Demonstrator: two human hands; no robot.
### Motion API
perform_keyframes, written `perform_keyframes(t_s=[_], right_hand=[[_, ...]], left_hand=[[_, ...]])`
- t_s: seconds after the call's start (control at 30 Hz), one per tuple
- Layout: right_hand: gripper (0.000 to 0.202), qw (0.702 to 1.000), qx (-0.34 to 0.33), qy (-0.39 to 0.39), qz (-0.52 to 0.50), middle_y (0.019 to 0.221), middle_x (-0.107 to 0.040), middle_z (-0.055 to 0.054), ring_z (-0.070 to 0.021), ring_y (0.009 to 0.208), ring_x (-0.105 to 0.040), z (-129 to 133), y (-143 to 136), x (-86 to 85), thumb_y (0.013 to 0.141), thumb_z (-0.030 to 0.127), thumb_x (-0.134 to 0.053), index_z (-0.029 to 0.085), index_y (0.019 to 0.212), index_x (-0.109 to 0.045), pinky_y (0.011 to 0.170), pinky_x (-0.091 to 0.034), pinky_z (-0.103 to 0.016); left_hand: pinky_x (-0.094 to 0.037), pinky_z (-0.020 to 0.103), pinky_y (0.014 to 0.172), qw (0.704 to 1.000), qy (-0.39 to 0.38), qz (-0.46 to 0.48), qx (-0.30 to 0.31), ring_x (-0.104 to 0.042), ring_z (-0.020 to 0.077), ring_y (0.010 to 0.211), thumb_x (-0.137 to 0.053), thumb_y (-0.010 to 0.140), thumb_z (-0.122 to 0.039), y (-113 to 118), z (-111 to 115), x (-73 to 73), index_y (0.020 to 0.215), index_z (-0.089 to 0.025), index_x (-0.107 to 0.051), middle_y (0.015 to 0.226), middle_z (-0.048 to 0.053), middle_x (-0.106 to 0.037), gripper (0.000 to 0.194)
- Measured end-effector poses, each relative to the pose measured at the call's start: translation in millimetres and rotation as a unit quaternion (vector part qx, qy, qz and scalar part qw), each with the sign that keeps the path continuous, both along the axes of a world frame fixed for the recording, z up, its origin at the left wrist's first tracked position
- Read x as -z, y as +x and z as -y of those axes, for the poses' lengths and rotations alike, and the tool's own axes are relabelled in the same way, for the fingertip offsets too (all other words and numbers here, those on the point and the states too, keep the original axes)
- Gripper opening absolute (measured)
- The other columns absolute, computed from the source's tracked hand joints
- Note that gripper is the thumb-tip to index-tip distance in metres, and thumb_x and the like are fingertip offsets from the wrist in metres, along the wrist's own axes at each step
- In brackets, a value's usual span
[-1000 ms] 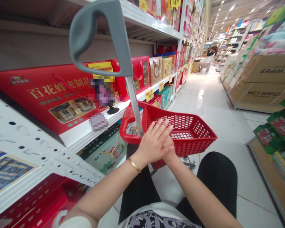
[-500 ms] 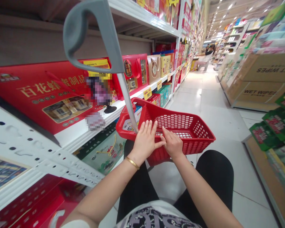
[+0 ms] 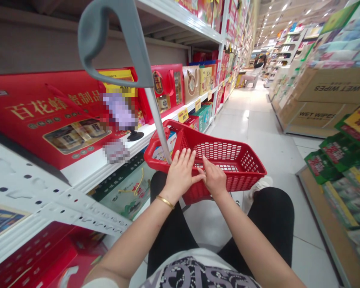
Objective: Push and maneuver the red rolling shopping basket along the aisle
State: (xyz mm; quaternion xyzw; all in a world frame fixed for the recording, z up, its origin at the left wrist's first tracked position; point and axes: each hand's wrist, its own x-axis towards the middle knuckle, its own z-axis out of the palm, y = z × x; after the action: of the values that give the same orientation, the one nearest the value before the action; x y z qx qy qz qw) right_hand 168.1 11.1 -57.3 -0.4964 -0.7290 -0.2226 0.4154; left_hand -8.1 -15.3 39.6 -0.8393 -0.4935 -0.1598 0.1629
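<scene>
The left hand, fingers spread and released, is seemingly meeting the half-curled right hand, grasp unclear; using the basket beyond the fingertips would call for reaching.

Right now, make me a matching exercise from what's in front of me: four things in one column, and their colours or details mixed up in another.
1. Left hand
2. Basket
3. Looped handle
4. WET WIPES cartons

A. Grey
B. Brown
C. Gold-coloured bangle at its wrist
D. Red

Pairs: 1-C, 2-D, 3-A, 4-B
</scene>
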Motion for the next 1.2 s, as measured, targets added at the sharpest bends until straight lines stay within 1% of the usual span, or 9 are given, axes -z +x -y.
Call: perform_keyframes(t_s=[0.1, 0.2, 0.33, 0.4, 0.6, 0.8, 1.0, 1.1, 1.2], right_hand=[[0.054, 1.0, 0.003, 0.003, 0.007, 0.134, -0.071, -0.014, -0.0202, 0.108, -0.074, 7.9, -4.6, -1.2, 0.102, 0.038, -0.06, 0.014, 0.149, -0.053, 0.094, -0.054, -0.028], [0.055, 1.0, 0.0, -0.014, 0.018, 0.149, -0.059, -0.015, -0.0245, 0.127, -0.066, 19.7, -11.7, -0.8, 0.101, 0.038, -0.06, 0.019, 0.152, -0.051, 0.103, -0.052, -0.032], [0.063, 0.998, 0.021, -0.064, 0.003, 0.173, -0.018, -0.012, -0.0426, 0.159, -0.017, 31.7, -22.1, 0.8, 0.098, 0.044, -0.062, 0.034, 0.156, -0.043, 0.121, -0.026, -0.068], [0.067, 0.997, 0.028, -0.068, -0.006, 0.173, -0.014, -0.012, -0.0435, 0.16, -0.006, 32.3, -25.8, 2.2, 0.099, 0.045, -0.059, 0.032, 0.16, -0.035, 0.12, -0.011, -0.078], [0.072, 1.0, -0.003, -0.001, 0.021, 0.163, -0.04, -0.014, -0.0328, 0.161, -0.012, 11.7, -22.3, 8.6, 0.102, 0.038, -0.054, 0.017, 0.164, -0.024, 0.128, -0.002, -0.068], [0.064, 0.997, -0.051, 0.044, 0.036, 0.157, -0.049, -0.016, -0.0242, 0.146, -0.049, -11.8, -9.5, 7.5, 0.101, 0.03, -0.058, 0.014, 0.159, -0.037, 0.12, -0.043, -0.038], [0.052, 0.999, 0.004, 0.049, 0.004, 0.145, -0.063, -0.003, -0.0361, 0.149, -0.044, -11.1, 2.5, 1.7, 0.098, 0.035, -0.065, 0.031, 0.149, -0.053, 0.125, -0.009, -0.074], [0.048, 0.999, 0.005, 0.041, 0.013, 0.143, -0.066, -0.005, -0.0294, 0.135, -0.06, -11.4, 11.5, 1.2, 0.098, 0.032, -0.065, 0.026, 0.145, -0.058, 0.123, -0.032, -0.055], [0.043, 0.999, 0.008, 0.033, 0.023, 0.131, -0.073, -0.009, -0.0189, 0.104, -0.074, -11.4, 13.5, -0.9, 0.1, 0.032, -0.064, 0.018, 0.14, -0.062, 0.095, -0.05, -0.031]], left_hand=[[-0.009, 0.052, 0.132, 1.0, 0.006, 0.008, -0.005, -0.025, 0.0306, 0.159, -0.046, 0.1, -0.064, -4.4, 3.8, 1.5, 0.162, -0.012, -0.034, 0.167, 0.016, -0.036, 0.082], [-0.009, 0.053, 0.132, 1.0, 0.007, 0.005, -0.015, -0.026, 0.0303, 0.158, -0.045, 0.101, -0.065, -10.3, 9.6, 3.3, 0.161, -0.015, -0.038, 0.166, 0.014, -0.038, 0.078], [-0.009, 0.052, 0.132, 1.0, 0.013, -0.008, -0.022, -0.026, 0.0293, 0.158, -0.042, 0.102, -0.063, -16.6, 14.3, 5.8, 0.159, -0.014, -0.041, 0.165, 0.012, -0.04, 0.075], [-0.01, 0.051, 0.132, 0.999, 0.018, -0.013, -0.024, -0.026, 0.0289, 0.158, -0.042, 0.103, -0.062, -18.5, 13.9, 6.8, 0.159, -0.014, -0.041, 0.165, 0.012, -0.039, 0.074], [-0.014, 0.049, 0.132, 0.999, 0.027, -0.018, -0.025, -0.026, 0.028, 0.158, -0.044, 0.103, -0.059, -20.7, 4.2, 9.1, 0.159, -0.014, -0.042, 0.165, 0.011, -0.04, 0.072], [-0.016, 0.048, 0.132, 0.998, 0.038, -0.006, -0.048, -0.02, 0.0262, 0.16, -0.041, 0.106, -0.052, -14.0, -8.5, 13.5, 0.16, -0.016, -0.04, 0.168, 0.009, -0.034, 0.065], [-0.017, 0.046, 0.132, 0.998, 0.039, 0.006, -0.054, -0.019, 0.0254, 0.16, -0.034, 0.103, -0.066, -5.8, -12.8, 17.8, 0.16, -0.011, -0.038, 0.169, 0.011, -0.032, 0.079], [-0.017, 0.045, 0.132, 0.998, 0.046, 0.01, -0.051, -0.019, 0.025, 0.16, -0.031, 0.102, -0.071, -2.4, -13.7, 19.4, 0.16, -0.011, -0.038, 0.169, 0.01, -0.031, 0.084], [-0.017, 0.046, 0.132, 0.997, 0.052, 0.014, -0.053, -0.019, 0.0257, 0.16, -0.032, 0.101, -0.072, -2.2, -14.2, 19.3, 0.159, -0.011, -0.038, 0.169, 0.01, -0.031, 0.085]])
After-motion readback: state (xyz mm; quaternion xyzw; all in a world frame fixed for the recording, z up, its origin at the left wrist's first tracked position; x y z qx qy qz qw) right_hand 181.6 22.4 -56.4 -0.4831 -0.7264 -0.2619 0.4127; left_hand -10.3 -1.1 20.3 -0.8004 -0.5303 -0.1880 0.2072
